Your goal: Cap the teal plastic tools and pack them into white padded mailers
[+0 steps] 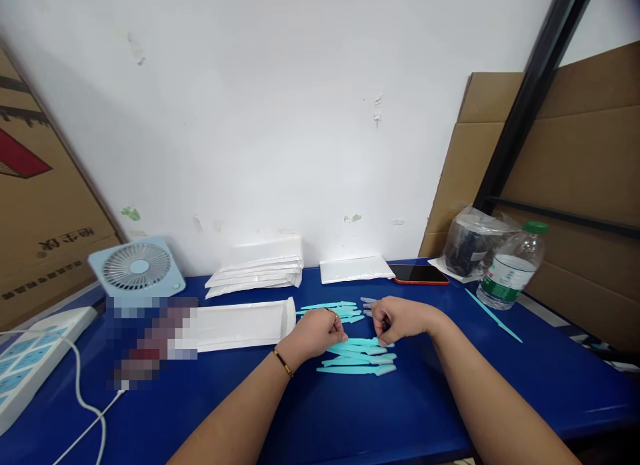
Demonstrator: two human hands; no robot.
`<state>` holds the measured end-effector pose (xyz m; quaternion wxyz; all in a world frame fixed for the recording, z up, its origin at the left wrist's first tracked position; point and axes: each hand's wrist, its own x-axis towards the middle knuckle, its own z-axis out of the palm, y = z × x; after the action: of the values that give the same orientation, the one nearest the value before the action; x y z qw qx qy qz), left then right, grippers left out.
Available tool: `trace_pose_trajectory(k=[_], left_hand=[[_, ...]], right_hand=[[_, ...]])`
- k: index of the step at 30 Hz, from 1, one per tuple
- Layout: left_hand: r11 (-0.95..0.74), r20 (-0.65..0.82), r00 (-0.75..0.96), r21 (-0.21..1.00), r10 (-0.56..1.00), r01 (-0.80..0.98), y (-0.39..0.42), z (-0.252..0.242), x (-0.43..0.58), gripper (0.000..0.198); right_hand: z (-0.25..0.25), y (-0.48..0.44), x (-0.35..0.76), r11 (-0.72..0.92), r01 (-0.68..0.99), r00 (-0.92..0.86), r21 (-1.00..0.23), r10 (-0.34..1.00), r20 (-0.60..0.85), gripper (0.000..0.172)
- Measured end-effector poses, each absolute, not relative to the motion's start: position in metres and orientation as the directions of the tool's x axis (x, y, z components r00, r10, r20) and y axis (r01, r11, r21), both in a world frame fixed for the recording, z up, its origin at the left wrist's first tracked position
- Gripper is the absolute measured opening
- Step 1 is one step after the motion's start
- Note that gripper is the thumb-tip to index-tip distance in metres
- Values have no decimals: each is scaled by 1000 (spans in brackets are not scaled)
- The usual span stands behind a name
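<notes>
Several turquoise eyebrow razors (356, 370) lie side by side in a loose row on the blue table. At the far end of this row, my left hand (313, 333) is closed in a pinch at the left end of an eyebrow razor (363, 343). My right hand (400, 319) pinches near its blade end. The fingertips cover both ends of that razor. Just beyond my hands is a second group of turquoise razors (345, 306), partly hidden by my left hand. Pale lilac pieces (368, 301) show beside my right hand.
White padded envelopes (257, 268) are stacked by the wall; another envelope (240, 323) lies at left, beside a pixelated patch. A phone (420, 273), bottle (507, 271) and single razor (493, 315) are at right. A fan (139, 266) and power strip (35, 365) occupy the left.
</notes>
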<state>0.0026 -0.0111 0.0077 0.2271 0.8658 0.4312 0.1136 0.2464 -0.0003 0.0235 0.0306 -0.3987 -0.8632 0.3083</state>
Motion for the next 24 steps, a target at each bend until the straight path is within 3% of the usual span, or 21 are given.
trace_pose_trajectory(k=[7,15,19,24], left_hand=[[-510,108,518,424,849,748,-11,23,3,21],[-486,158,460,260,874,834,2,22,-9,18],[-453,173,419,310,891,836,8,17,-19,16],[-491,194,452,403,870,772,-2,16,-14,19]], right_hand=[[31,-2,247,534,667,-624,-520,781,0,15],[26,10,263,446,752,-503,-486,864,15,11],[30,9,268,432,761,-470,-484,881,49,18],[27,-1,246,540,673,-648,-506,760,-51,23]])
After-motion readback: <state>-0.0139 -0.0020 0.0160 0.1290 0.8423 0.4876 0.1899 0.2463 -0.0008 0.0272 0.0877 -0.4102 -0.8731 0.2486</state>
